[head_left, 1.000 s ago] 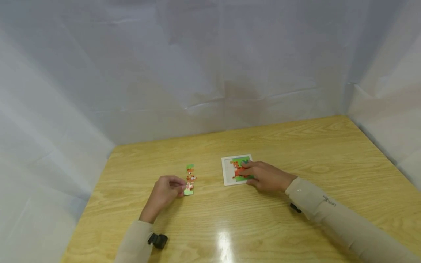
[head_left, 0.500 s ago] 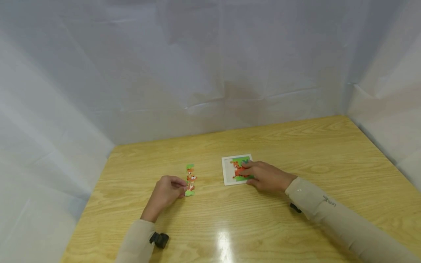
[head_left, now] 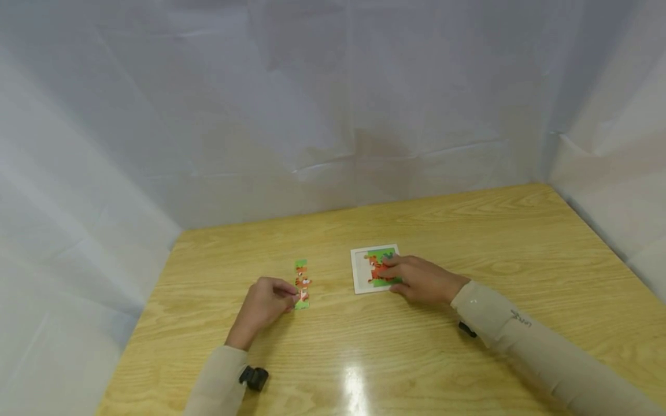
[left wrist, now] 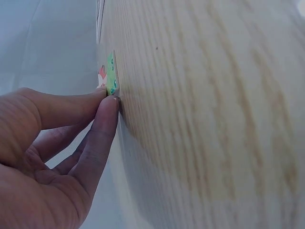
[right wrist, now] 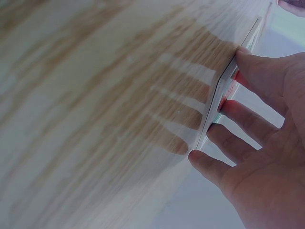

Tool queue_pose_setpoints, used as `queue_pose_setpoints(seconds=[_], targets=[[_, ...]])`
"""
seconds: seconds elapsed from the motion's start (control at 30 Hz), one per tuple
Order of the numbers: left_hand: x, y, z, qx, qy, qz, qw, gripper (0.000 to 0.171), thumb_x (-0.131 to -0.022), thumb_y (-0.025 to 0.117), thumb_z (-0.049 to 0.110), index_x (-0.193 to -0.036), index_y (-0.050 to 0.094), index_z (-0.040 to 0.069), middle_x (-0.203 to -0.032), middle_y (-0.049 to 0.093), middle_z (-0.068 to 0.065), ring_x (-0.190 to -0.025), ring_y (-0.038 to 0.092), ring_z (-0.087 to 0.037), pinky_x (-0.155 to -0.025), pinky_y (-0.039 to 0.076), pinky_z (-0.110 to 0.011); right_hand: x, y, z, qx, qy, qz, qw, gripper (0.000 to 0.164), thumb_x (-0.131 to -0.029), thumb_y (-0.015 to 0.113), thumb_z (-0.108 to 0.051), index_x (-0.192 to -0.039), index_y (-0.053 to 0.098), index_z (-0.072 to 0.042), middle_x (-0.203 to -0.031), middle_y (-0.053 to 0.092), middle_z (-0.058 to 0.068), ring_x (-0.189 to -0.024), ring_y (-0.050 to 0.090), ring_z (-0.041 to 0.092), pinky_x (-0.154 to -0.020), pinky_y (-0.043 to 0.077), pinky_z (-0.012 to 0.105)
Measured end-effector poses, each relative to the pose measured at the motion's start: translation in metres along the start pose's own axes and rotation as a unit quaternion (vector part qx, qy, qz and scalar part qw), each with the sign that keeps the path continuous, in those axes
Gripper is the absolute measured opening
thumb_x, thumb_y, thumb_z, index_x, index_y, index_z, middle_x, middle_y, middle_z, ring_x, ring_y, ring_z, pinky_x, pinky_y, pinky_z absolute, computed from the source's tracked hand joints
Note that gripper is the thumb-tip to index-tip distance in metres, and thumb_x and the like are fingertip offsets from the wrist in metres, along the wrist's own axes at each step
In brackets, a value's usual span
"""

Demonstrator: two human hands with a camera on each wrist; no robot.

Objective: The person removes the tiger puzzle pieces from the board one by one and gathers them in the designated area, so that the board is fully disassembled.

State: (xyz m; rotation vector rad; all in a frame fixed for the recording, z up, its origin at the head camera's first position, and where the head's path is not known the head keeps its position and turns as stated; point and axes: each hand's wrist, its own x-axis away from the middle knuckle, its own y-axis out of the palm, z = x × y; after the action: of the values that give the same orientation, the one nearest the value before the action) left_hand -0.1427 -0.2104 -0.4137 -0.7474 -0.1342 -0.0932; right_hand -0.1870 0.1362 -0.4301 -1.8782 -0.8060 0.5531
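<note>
My left hand (head_left: 262,307) pinches a green jigsaw piece (left wrist: 111,71) by its edge between thumb and fingers, close over the table. This piece lines up with the near end of a short column of tiger-picture puzzle pieces (head_left: 302,276). To the right lies a white-rimmed puzzle tray (head_left: 363,290), its right part filled with orange and green pieces (head_left: 376,267) and its left part bare. My right hand (head_left: 424,280) rests on the tray's right side, fingers spread and fairly straight, thumb at the near edge, covering part of the picture.
Both hands are over a wooden table (head_left: 416,358), with a strip of its surface between the pieces and the tray. White sheeting (head_left: 322,104) stands behind the table and along both sides. Black wrist straps (head_left: 255,378) show at the sleeves.
The left hand has shifted slightly right with its piece, which now sits straighter in line with the column's near end. The right hand and tray have stayed in place.
</note>
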Motion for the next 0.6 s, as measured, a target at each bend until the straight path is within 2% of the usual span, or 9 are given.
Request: queue_pose_setpoints(seconds=[0.43,0.6], targets=[[0.0006,-0.001,0.0018,-0.012,0.0,-0.014,0.9998,0.006,-0.092,0.075,0.007,-0.095,0.078,0.003,-0.083,0.073,-0.003,-0.07,0.068,-0.015,-0.062,0.055,-0.032,0.0008,0.0003,-0.001,0.022,-0.011,0.006,1.0,0.041,-0.097,0.07,-0.012,-0.135,0.063,0.0,-0.146,0.051,0.025,-0.135,0.049,0.039,-0.107,0.043,0.053],[-0.001,-0.0009,0.0029,-0.025,-0.003,-0.009,0.9996,0.004,-0.091,0.076,0.008,-0.094,0.078,0.005,-0.083,0.073,-0.003,-0.071,0.066,-0.014,-0.062,0.055,-0.031,0.0015,-0.0008,-0.0014,0.025,-0.01,0.007,1.0,0.041,-0.097,0.07,-0.012,-0.136,0.063,0.0,-0.146,0.05,0.025,-0.136,0.047,0.039,-0.108,0.042,0.053]])
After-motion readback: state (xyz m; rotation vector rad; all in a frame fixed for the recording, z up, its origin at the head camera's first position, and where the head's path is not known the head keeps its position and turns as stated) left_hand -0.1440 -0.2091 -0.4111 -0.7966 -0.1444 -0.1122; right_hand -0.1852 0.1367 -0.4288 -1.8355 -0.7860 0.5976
